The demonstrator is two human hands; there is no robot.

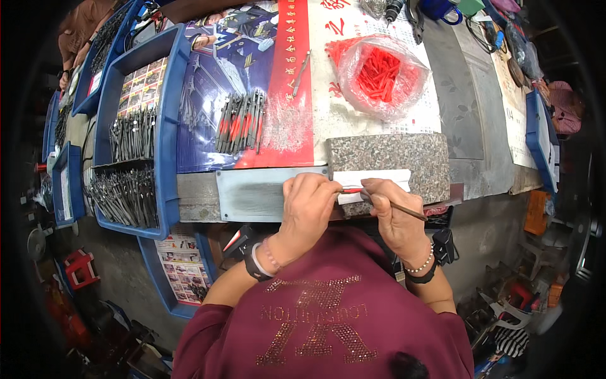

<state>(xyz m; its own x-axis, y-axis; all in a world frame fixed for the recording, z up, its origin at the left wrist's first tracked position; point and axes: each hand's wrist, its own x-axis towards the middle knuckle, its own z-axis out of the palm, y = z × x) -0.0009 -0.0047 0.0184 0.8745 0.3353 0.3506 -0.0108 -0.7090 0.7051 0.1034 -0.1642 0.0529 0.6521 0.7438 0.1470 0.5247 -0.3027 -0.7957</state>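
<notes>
A poster-covered workbench (197, 199) is spanning the room, light glaring off its glossy blue poster (218, 66). Grey floor (120, 271) is showing below, where a red plastic stool (81, 268) is standing at the left and pale plastic seating (512, 313) is standing at the right, while dim shadow is filling the outer edges.

From my distant place I hold the two hands near each other, fingertips (334, 187) turned inward. The left hand (308, 203) shows its back, its fingers bent into a pinch. On the right hand (400, 216), the thumb (380, 203) stands close to the curled fingers. Behind the fingers lie both wrists; the bare forearms (231, 282) spread wider.
</notes>
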